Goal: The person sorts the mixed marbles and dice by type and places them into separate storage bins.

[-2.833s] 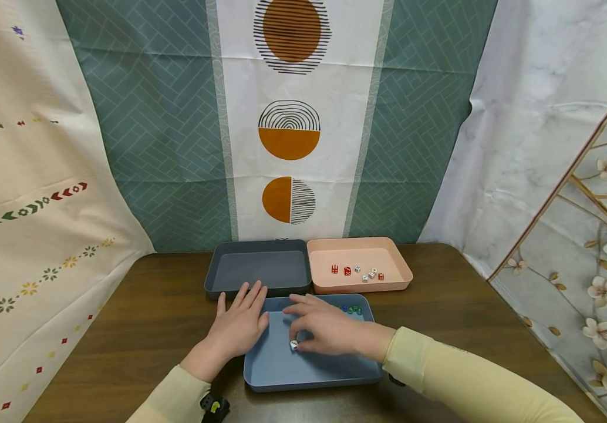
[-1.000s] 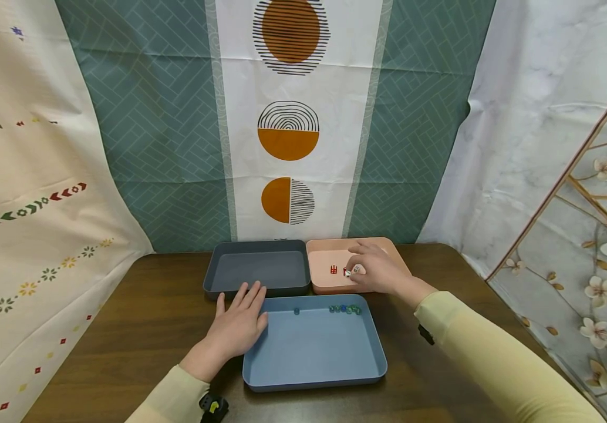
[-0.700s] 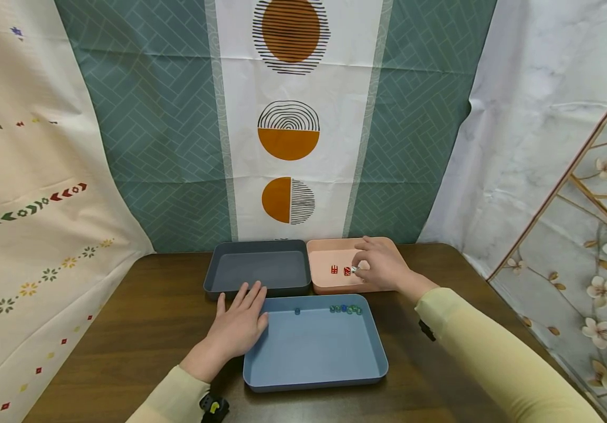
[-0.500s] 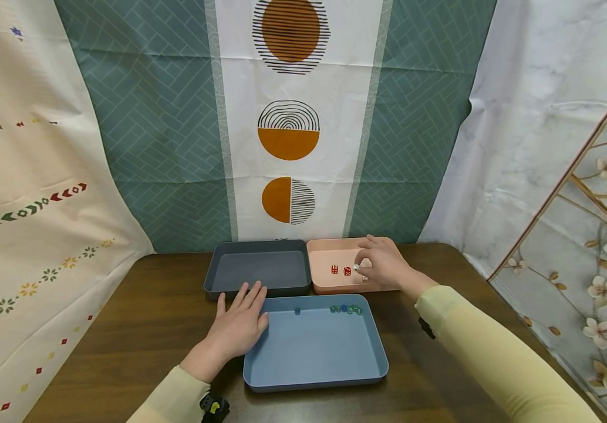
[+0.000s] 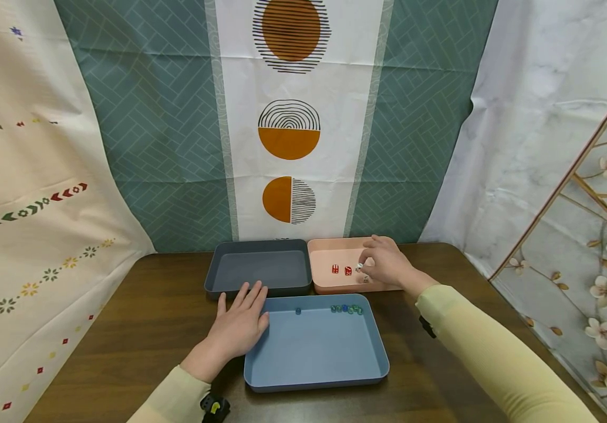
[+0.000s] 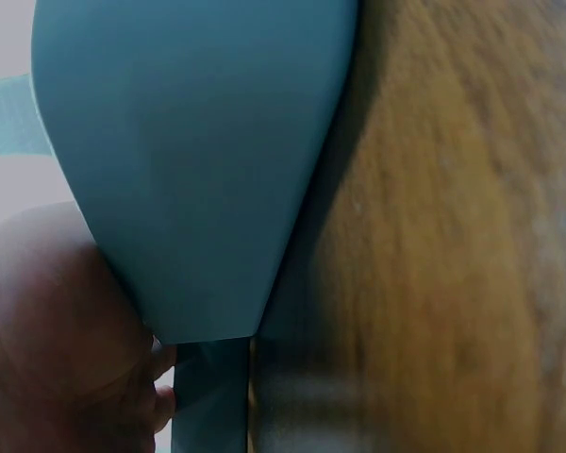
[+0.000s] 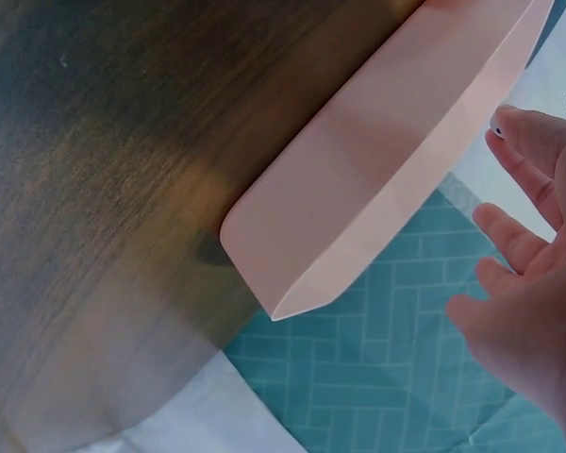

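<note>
My right hand [image 5: 388, 265] is over the pink tray [image 5: 329, 249], pinching a white die [image 5: 359, 266] between thumb and fingertips. In the right wrist view, a bit of the white die [image 7: 496, 125] shows at the fingertips above the tray wall. Two red dice [image 5: 348, 271] lie in the pink tray left of the hand, and another white die [image 5: 366, 279] sits just below the fingers. The hand covers the tray's right part. My left hand [image 5: 236, 326] rests with straight fingers at the left rim of the blue tray [image 5: 314, 355].
Several small green and blue see-through dice [image 5: 353, 309] line the blue tray's back right, with a single blue one [image 5: 298, 311] farther left. A dark grey tray [image 5: 261, 267] adjoins the pink one. Fabric hangs behind the wooden table [image 5: 140, 329].
My right hand has carried the white die from the blue tray over to the pink tray, then shifted slightly right there. My left hand has stayed in place.
</note>
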The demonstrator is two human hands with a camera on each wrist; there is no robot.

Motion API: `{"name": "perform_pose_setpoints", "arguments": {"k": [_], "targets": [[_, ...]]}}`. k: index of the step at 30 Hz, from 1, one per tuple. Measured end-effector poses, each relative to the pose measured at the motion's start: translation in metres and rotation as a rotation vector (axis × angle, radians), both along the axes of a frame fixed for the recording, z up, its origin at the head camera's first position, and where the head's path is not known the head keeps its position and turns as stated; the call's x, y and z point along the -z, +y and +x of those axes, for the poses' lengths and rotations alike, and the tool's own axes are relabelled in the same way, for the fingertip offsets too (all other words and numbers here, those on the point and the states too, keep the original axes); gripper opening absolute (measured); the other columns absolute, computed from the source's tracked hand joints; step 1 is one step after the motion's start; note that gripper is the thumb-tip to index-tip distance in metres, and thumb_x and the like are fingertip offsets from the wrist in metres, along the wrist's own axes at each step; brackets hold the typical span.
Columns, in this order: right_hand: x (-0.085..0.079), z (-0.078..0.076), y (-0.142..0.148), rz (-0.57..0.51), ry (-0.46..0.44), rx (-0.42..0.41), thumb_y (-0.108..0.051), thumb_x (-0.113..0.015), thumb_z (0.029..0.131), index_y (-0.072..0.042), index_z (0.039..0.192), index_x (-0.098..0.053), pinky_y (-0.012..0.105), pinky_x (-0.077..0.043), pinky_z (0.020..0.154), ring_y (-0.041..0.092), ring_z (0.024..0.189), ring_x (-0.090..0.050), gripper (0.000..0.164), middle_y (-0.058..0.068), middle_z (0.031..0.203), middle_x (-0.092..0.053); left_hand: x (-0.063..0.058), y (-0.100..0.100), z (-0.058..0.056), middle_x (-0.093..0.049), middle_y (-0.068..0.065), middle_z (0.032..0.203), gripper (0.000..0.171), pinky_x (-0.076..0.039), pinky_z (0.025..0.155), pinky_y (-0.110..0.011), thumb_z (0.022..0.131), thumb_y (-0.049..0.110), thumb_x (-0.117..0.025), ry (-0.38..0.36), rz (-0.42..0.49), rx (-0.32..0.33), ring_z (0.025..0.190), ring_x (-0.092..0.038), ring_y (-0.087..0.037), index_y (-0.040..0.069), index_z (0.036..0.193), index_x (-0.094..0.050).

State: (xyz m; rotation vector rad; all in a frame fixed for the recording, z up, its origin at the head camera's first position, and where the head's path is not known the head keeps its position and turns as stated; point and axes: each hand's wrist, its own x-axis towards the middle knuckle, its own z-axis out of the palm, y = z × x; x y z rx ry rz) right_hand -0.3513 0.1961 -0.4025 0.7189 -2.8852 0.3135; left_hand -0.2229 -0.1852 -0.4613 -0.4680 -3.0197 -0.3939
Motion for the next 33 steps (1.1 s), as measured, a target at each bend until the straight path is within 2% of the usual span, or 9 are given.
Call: {"name": "perform_pose_setpoints", "arguments": {"k": [19, 33], "targets": [[0.0019, -0.0015, -0.0001, 0.028, 0.003, 0.017, -0.017, -0.078, 0.101, -0.009, 0.107, -0.085, 0.067, -0.021, 0.130, 0.049, 0.157, -0.038, 0.012, 0.026, 0.154, -0.061, 0.0014, 0.0011, -0.0005, -0.028, -0.012, 0.181, 0.065, -0.007, 0.125, -0.081, 0.117, 0.034, -0.054, -0.003, 0.001, 0.003, 0.168, -0.019, -0.040, 0.006, 0.173, -0.037], [0.0051, 0.0009, -0.0005, 0.043, 0.036, -0.030, -0.018, -0.078, 0.101, -0.007, 0.108, -0.085, 0.066, -0.025, 0.129, 0.051, 0.153, -0.044, 0.015, 0.027, 0.149, -0.064, 0.0001, -0.0006, -0.0010, -0.027, -0.012, 0.181, 0.065, -0.006, 0.124, -0.081, 0.117, 0.035, -0.054, -0.002, -0.010, 0.001, 0.168, -0.018, -0.039, 0.007, 0.173, -0.036]]}}
